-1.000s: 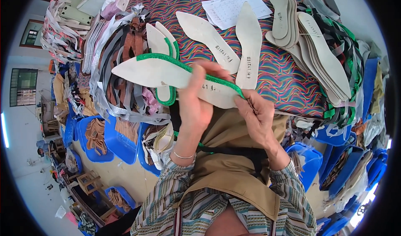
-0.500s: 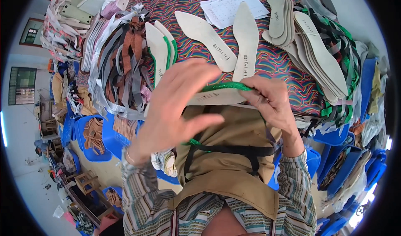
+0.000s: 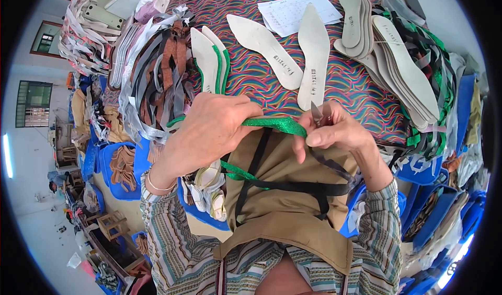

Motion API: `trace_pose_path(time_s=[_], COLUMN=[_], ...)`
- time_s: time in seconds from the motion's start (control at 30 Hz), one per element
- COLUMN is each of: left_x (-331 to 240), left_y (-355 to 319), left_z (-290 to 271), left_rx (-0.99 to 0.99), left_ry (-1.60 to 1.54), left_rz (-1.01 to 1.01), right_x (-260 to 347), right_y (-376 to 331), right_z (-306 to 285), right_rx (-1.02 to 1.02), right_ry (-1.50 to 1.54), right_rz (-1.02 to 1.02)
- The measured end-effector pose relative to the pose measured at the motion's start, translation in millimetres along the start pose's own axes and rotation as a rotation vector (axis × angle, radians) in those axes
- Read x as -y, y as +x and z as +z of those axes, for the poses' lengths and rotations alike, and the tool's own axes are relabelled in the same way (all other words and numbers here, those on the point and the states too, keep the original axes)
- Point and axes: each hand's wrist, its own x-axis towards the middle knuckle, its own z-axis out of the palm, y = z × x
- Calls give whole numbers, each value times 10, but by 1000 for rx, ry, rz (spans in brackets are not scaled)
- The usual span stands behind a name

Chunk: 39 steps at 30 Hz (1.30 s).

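Observation:
My left hand is closed around a green glitter strip, which follows the edge of a pale insole mostly hidden by the hand. My right hand pinches near the strip's right end, with the pointed blade of small scissors sticking up between its fingers. A black ribbon hangs below that hand. Across my brown apron lies another black band, joined to a green glitter piece. Just beyond my hands, two plain insoles lie on the table, left of which are green-edged insoles.
Stacked insoles stand at the right of the patterned tablecloth, beside green and black strips. Brown and grey strips heap up at the left. White paper lies at the back. Blue bins stand below the table.
My left hand has gone from raised and spread to closed on the green-edged piece. My right hand now shows the scissors blade. The insole's pale face has turned out of sight.

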Motion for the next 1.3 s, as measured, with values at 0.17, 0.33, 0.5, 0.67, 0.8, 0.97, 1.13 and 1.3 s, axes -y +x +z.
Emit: trace_pose_path(time_s=[0.17, 0.33, 0.5, 0.67, 0.8, 0.97, 1.13, 1.3], left_x=[33, -71, -163, -186, -273, -194, -61, 74], left_y=[-50, -97, -88, 9, 203, 214, 202, 244], left_z=[133, 374, 596, 767, 802, 749, 762, 894], left_rx=[20, 44, -133, -265, -486, -538, -452, -348], left_ry=[-35, -440, -1051, -1347, -1482, -1605, -1729, -1962], left_rz=[-56, -222, -403, -499, -359, -393, -286, -124], right_x=[200, 162, -201, -444, -452, -414, -420, -411], right_y=[-167, -336, -327, -109, 96, 85, -36, 19], right_z=[-93, -190, 25, 318, 427, 391, 365, 333], right_rx=[-328, -543, -677, -755, -679, -585, -525, -502], right_ry=[-115, -239, -80, -44, 62, 60, -50, -108], right_rz=[0, -356, -442, -463, -409, -387, -274, -216])
